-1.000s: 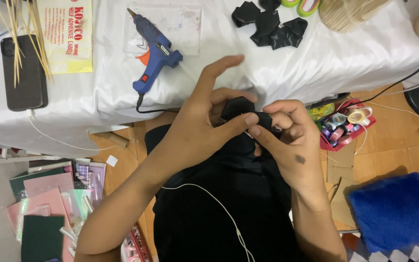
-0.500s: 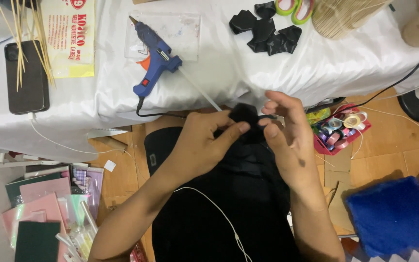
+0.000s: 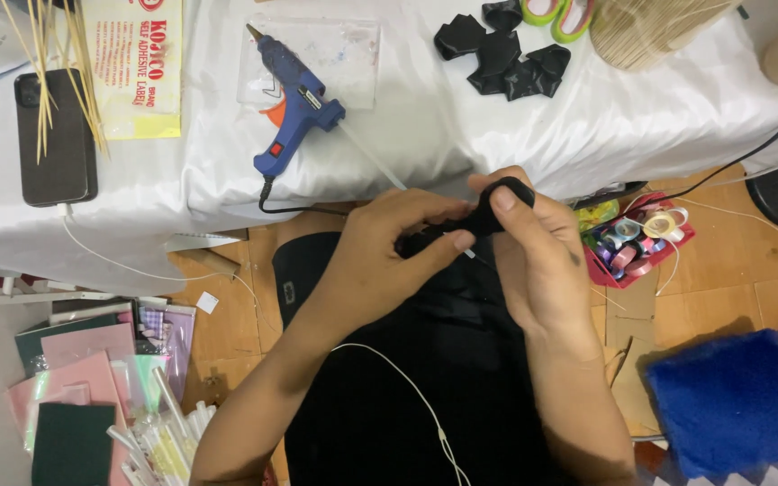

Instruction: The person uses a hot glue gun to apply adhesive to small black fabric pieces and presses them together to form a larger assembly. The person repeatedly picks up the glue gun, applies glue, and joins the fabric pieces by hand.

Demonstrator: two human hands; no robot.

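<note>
Left hand [image 3: 380, 261] and right hand [image 3: 538, 261] both pinched shut on a small black fabric piece [image 3: 497, 202], held in the air just below the near edge of the white-draped table [image 3: 515, 126]. Right thumb presses on top of the piece, fingers curled behind it. Left fingertips grip its lower left end, wrist angled in from the lower left. A thin pale stick pokes out under the piece; can't tell what it is.

Progress, judged from the layout: piece looks rolled or folded into a rounded shape, still being formed by hand. Several finished-looking black fabric bits [image 3: 506, 54] sit at the table's far side. Blue glue gun [image 3: 294, 112] lies on the table, left of the hands, untouched, cord trailing off the near edge. Phone [image 3: 51, 139] and bamboo skewers [image 3: 51, 76] at the table's left end. Red tray of ribbon rolls [image 3: 641, 238] on the floor just right of the right hand.
</note>
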